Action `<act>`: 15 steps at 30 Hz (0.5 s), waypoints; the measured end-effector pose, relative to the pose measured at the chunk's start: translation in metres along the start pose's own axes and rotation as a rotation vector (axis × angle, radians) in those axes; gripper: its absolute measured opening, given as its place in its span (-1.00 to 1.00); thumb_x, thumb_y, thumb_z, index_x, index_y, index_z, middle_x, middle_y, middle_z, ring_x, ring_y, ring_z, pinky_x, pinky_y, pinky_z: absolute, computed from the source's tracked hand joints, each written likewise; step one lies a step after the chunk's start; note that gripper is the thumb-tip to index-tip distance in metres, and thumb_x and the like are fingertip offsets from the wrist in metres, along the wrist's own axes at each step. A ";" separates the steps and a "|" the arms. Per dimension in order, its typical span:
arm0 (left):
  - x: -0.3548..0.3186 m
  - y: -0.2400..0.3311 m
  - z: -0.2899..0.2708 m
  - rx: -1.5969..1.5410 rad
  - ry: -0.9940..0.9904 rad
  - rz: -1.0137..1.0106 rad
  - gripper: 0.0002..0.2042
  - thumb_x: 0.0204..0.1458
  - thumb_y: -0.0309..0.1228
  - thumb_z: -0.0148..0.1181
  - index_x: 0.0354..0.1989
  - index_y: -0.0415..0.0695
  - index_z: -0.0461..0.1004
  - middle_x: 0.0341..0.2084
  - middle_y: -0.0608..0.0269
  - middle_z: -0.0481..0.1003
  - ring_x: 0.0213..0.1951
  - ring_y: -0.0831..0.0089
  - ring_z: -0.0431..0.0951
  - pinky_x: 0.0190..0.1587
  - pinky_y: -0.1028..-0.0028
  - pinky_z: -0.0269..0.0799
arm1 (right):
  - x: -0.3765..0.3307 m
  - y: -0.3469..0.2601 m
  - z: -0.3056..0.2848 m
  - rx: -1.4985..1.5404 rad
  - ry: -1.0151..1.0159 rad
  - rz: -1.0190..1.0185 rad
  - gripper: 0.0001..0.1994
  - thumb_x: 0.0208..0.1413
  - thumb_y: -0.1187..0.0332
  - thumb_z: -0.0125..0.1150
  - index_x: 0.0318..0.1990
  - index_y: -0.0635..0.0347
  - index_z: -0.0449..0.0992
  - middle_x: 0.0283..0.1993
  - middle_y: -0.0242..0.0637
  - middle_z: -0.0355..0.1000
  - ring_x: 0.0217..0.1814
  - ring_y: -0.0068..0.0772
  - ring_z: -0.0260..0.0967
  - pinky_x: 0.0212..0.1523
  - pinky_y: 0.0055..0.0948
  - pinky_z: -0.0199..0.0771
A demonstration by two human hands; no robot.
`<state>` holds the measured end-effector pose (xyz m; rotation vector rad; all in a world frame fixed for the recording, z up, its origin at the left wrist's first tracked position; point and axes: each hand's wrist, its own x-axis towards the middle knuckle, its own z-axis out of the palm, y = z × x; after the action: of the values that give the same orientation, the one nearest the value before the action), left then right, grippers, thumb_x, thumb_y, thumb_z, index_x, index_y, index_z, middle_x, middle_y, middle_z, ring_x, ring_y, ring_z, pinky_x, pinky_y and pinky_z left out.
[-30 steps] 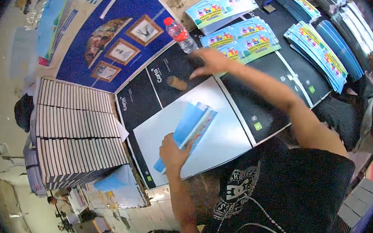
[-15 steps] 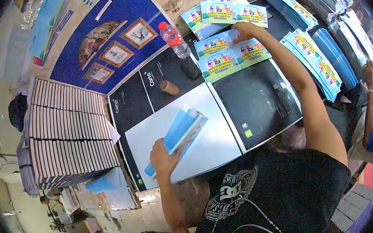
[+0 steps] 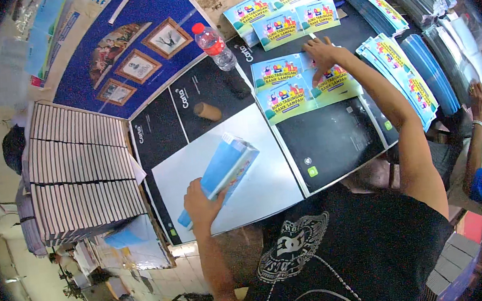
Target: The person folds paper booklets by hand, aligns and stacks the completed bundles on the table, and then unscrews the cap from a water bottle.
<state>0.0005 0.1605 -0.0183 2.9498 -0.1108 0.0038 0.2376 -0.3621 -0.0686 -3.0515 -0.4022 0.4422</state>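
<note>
My left hand (image 3: 203, 205) grips a thick bundle of blue-backed booklets (image 3: 226, 164), tilted above a pale grey board (image 3: 275, 179). Colourful printing shows along the bundle's lower right side. Farther off, my right hand (image 3: 323, 56) has its fingers spread over a group of bright printed covers (image 3: 286, 97) in blue, yellow and green. Its fingertips seem to rest on the covers, partly hiding them. Behind these lie more matching covers (image 3: 275, 28), overlapping on the black work surface (image 3: 333, 139).
A red-capped water bottle (image 3: 215, 48) and a brown cardboard tube (image 3: 207, 111) stand beyond the board. A tall book stack (image 3: 83, 171) rises at left. Fanned printed stacks (image 3: 399, 74) line the right, near another person's hand (image 3: 476, 96). A framed-picture panel (image 3: 127, 51) leans behind.
My right hand has come nearer, and the printed covers under it have slid toward me. The left hand still holds the blue booklets. The whole view has shifted slightly.
</note>
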 end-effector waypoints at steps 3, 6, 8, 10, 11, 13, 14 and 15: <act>0.000 0.000 -0.001 -0.004 0.009 0.000 -0.32 -0.22 -0.03 0.52 -0.02 -0.23 0.42 -0.15 0.03 0.50 -0.07 0.04 0.51 -0.05 0.13 0.40 | -0.026 -0.014 -0.005 0.043 -0.017 0.003 0.34 -0.67 -0.34 0.62 0.36 0.20 0.15 0.40 -0.06 0.15 0.54 0.08 -0.06 0.42 0.43 -0.16; -0.001 -0.004 0.003 0.015 0.065 0.058 -0.33 -0.23 -0.04 0.53 -0.02 -0.23 0.41 -0.14 0.02 0.50 -0.06 0.04 0.51 -0.04 0.12 0.40 | -0.044 -0.014 0.007 0.060 0.074 -0.027 0.26 -0.60 -0.28 0.62 0.34 0.19 0.18 0.39 -0.04 0.16 0.53 0.06 -0.04 0.42 0.32 -0.13; -0.001 -0.004 0.004 0.002 0.053 0.040 -0.33 -0.23 -0.04 0.53 -0.02 -0.23 0.41 -0.14 0.02 0.50 -0.06 0.03 0.51 -0.05 0.12 0.40 | -0.052 -0.013 0.016 0.049 0.271 -0.064 0.13 -0.43 -0.19 0.59 0.34 0.15 0.18 0.42 -0.08 0.13 0.54 0.00 -0.04 0.46 0.20 -0.20; 0.000 -0.005 0.004 0.005 0.058 0.051 -0.31 -0.24 -0.04 0.54 0.00 -0.21 0.41 -0.16 0.00 0.50 -0.08 -0.01 0.52 -0.05 0.11 0.42 | -0.059 -0.012 0.019 0.046 0.335 -0.098 0.08 -0.39 -0.17 0.58 0.32 0.14 0.20 0.43 -0.13 0.13 0.55 -0.03 -0.05 0.46 0.19 -0.20; -0.001 -0.005 0.005 0.013 0.068 0.060 -0.29 -0.26 -0.04 0.54 0.01 -0.20 0.40 -0.18 -0.02 0.50 -0.10 -0.05 0.54 -0.06 0.10 0.44 | -0.062 -0.012 0.021 0.046 0.406 -0.137 0.04 -0.34 -0.15 0.57 0.31 0.13 0.22 0.44 -0.17 0.13 0.56 -0.06 -0.06 0.46 0.19 -0.19; -0.001 -0.004 0.004 0.022 0.064 0.070 -0.29 -0.24 -0.03 0.53 0.02 -0.21 0.39 -0.18 -0.03 0.50 -0.10 -0.05 0.53 -0.06 0.09 0.44 | -0.067 -0.015 0.025 0.065 0.434 -0.150 -0.05 -0.31 -0.11 0.57 0.25 0.11 0.28 0.46 -0.20 0.13 0.58 -0.12 -0.08 0.45 0.19 -0.15; -0.001 -0.002 0.003 0.034 0.062 0.077 -0.29 -0.22 -0.01 0.52 0.02 -0.22 0.39 -0.17 -0.04 0.50 -0.10 -0.05 0.53 -0.06 0.09 0.44 | -0.073 -0.016 0.029 0.045 0.404 -0.146 -0.07 -0.29 -0.12 0.55 0.24 0.12 0.28 0.40 -0.18 0.18 0.53 -0.10 -0.01 0.41 0.22 -0.07; -0.001 -0.001 0.002 0.031 0.062 0.077 -0.29 -0.22 -0.01 0.52 0.02 -0.22 0.39 -0.17 -0.04 0.50 -0.10 -0.05 0.53 -0.06 0.09 0.44 | -0.078 -0.022 0.030 0.026 0.376 -0.146 -0.09 -0.27 -0.13 0.52 0.22 0.14 0.28 0.34 -0.16 0.23 0.48 -0.08 0.07 0.37 0.25 0.02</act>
<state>-0.0003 0.1612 -0.0201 2.9711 -0.2170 0.1086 0.1512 -0.3610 -0.0740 -2.9561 -0.5836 -0.1307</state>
